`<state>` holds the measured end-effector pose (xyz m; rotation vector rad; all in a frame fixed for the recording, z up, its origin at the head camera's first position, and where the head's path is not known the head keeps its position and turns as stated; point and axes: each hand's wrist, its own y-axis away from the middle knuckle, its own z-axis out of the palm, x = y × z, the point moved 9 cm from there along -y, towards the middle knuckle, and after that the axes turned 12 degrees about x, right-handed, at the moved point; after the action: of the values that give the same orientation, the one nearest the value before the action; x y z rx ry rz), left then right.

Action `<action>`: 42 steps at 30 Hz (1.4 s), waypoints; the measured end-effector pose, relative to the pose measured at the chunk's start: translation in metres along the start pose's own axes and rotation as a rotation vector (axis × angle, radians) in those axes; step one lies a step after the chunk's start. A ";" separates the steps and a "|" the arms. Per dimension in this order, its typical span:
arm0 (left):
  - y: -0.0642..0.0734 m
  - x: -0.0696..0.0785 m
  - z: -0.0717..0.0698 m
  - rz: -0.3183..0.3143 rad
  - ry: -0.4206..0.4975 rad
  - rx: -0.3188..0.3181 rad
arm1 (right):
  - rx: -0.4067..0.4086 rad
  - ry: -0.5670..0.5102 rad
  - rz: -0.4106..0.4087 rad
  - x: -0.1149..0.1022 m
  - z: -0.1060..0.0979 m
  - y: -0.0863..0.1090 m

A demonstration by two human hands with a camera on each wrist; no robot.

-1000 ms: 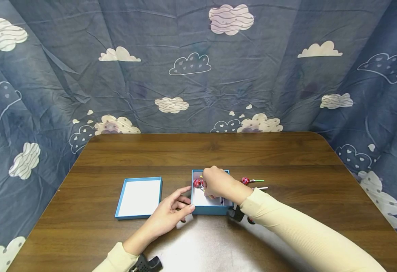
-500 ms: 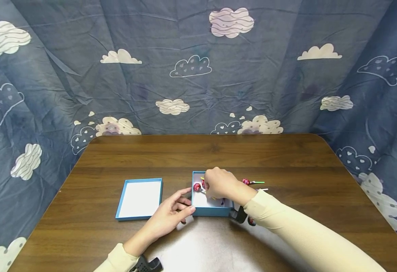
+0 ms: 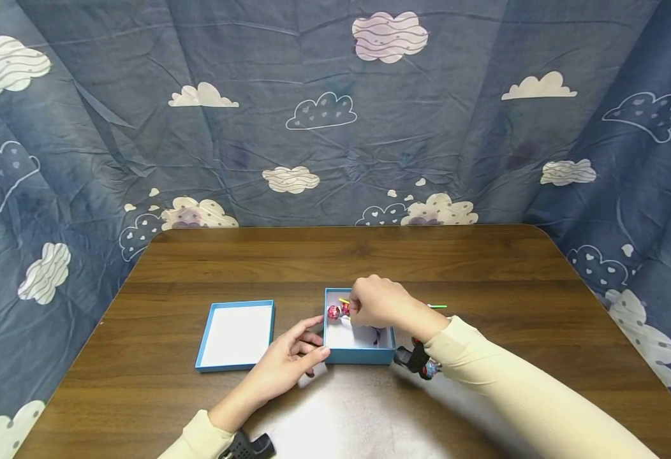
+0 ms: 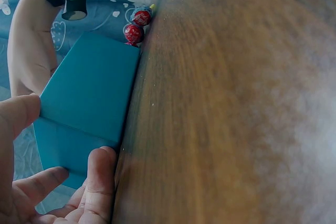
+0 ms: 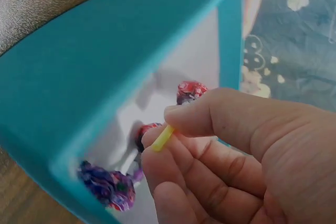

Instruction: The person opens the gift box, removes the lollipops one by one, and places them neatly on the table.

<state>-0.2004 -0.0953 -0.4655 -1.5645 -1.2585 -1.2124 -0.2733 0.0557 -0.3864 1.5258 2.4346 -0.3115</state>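
Note:
A blue box [image 3: 360, 356] with a white inside stands uncovered on the table. My left hand [image 3: 289, 357] is at its left side; fingertips and thumb touch the walls near the front corner. Over the box, my right hand [image 3: 380, 302] pinches the yellow stick [image 5: 163, 138] of a lollipop between thumb and finger; which head belongs to that stick is hard to tell. Inside the box lie red-wrapped lollipops [image 3: 333, 312] toward the left and a purple-wrapped lollipop [image 5: 109, 186]. The right hand hides part of the inside in the head view.
Left of the box lies its blue-edged lid [image 3: 238, 335], white inside up. Right of the box are more lollipops [image 3: 429, 369], partly behind the right wrist camera and sleeve; a green stick [image 3: 437, 306] shows beyond the wrist. A patterned curtain [image 3: 324, 159] hangs behind the table.
My right hand has shifted slightly right and up within the box, and its wrist now covers the red lollipop head outside. Red lollipops in the box have shifted a little. The left hand stays put.

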 end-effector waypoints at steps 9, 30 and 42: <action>-0.002 -0.004 0.001 -0.023 0.008 0.011 | 0.023 -0.133 -0.060 0.009 -0.022 0.005; -0.001 -0.002 0.002 -0.012 -0.016 0.001 | 0.071 -0.292 -0.001 0.061 -0.067 0.022; 0.000 -0.001 0.001 -0.015 -0.018 0.018 | 0.111 -0.283 -0.013 0.101 -0.081 0.029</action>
<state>-0.2004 -0.0943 -0.4664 -1.5585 -1.2913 -1.1965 -0.2978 0.1784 -0.3436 1.4002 2.2385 -0.6293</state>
